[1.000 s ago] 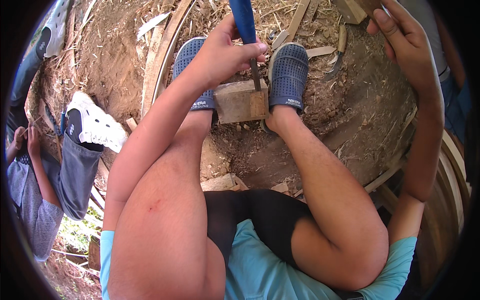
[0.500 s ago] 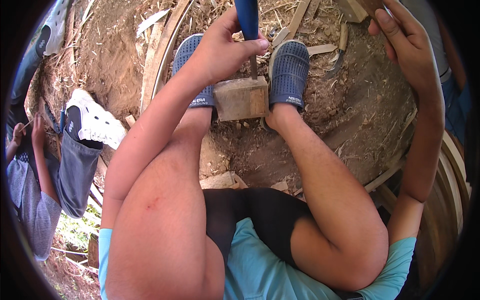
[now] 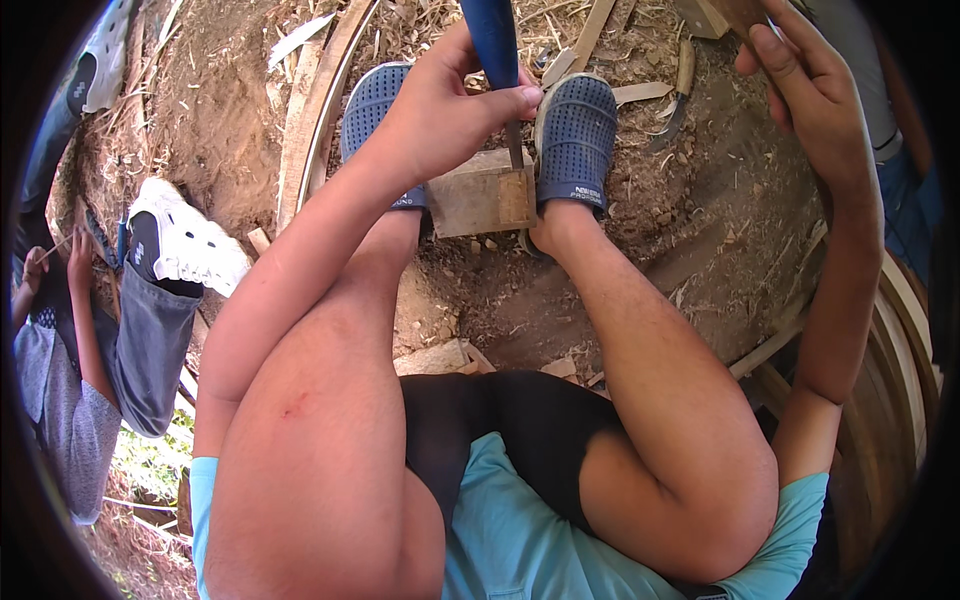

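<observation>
My left hand (image 3: 445,105) is closed round a chisel (image 3: 492,45) with a blue handle, its thumb pressed along the lower handle. The steel blade points down, and its tip meets the top edge of a wooden block (image 3: 470,203), near the right end. That block is wedged between my feet, in blue clogs (image 3: 577,130). At the upper right, my raised right hand (image 3: 815,95) grips a brown piece of wood (image 3: 738,12). The view's upper edge cuts that piece off, so its full shape is hidden.
A curved-blade knife with a wooden handle (image 3: 686,70) lies beyond my right foot. Wood strips (image 3: 318,110) and shavings litter the dirt. On the left sits another person with a white clog (image 3: 190,240); another person's grey clothing (image 3: 850,60) shows at the far right.
The chisel has tilted a little, and its tip has shifted slightly right and nearer to me on the block. My right hand stays raised in nearly the same place.
</observation>
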A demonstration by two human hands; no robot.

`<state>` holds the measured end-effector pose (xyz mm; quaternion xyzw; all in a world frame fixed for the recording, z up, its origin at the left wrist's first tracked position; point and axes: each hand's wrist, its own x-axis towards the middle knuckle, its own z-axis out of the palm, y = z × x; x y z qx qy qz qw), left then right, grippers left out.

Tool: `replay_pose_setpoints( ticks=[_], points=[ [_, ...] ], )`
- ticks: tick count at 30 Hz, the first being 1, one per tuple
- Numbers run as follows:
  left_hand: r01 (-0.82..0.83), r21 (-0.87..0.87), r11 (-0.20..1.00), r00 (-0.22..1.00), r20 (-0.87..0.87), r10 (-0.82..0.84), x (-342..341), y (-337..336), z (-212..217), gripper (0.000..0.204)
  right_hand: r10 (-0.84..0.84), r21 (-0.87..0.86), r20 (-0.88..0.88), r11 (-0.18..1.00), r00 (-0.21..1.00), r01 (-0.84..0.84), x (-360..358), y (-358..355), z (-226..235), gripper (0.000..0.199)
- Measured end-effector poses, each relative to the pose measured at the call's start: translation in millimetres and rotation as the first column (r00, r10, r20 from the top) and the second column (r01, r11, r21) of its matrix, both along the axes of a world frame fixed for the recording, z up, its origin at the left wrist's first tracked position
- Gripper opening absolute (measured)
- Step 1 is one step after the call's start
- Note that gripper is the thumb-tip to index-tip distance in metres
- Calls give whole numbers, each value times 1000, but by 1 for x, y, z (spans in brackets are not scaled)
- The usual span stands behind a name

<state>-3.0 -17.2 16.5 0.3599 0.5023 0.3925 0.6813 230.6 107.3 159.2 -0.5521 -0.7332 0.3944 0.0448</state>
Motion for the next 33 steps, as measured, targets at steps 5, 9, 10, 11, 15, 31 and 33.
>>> replay_pose_setpoints(
  ticks=[5, 9, 10, 11, 15, 31, 33],
  points=[
    [-10, 7, 1000, 999, -50, 10, 0, -5, -2, 24, 23, -18, 60, 1000, 998, -22, -4, 0, 3, 47],
    [-10, 6, 1000, 998, -69, 11, 1, -4, -1, 25, 14, 27, 74, 1000, 997, -16, -7, -6, 5, 47],
    [-17, 10, 1000, 998, -63, 18, 1, -5, -1, 25, 17, 29, 83, 999, 996, -19, -8, -7, 5, 47],
    [-20, 4, 1000, 998, -51, 20, 2, -5, 0, 25, 20, 31, 91, 999, 996, -23, -8, -6, 6, 47],
    [-3, 20, 1000, 998, -65, 5, 0, -7, 1, 26, 41, 23, 77, 999, 996, -43, -6, -6, 6, 47],
    [-47, 25, 999, 999, -19, 48, 2, -14, 5, 24, -11, -47, 72, 999, 997, 15, -12, -16, 12, 48],
    [-45, 45, 998, 999, -22, 46, 2, -15, 4, 25, -36, -78, 66, 996, 997, 41, -13, -15, 14, 48]
  ],
)
